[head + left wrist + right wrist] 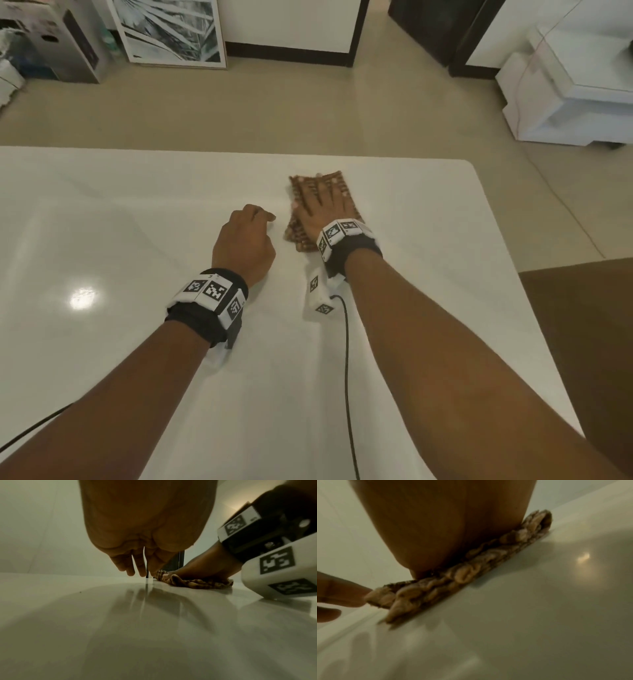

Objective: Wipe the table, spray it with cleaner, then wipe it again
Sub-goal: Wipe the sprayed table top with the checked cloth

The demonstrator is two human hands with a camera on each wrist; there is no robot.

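The right hand [322, 209] lies flat on a brown checked cloth [301, 236], its fingers straight and spread, its palm pressing the cloth down onto the white table [137, 240]. Seen from the right wrist, the heel of that hand [447, 524] sits on the cloth [471, 568], whose folded, rumpled edge lies flush on the table [522, 615].

The left hand [245, 240] is just beside the cloth on its left, holding nothing, its fingers loosely curled and pointing down at the table. From the left wrist, the fingertips [130, 569] hang just above the table [120, 628], right next to the near corner of the cloth [193, 584]; whether one of them touches that corner I cannot tell.

The cloth lies toward the far edge of the table, nearer its right corner. Both wrists carry black bands with white marker blocks [214, 291], and a black cable [346, 359] runs back from the cloth side along the right forearm.
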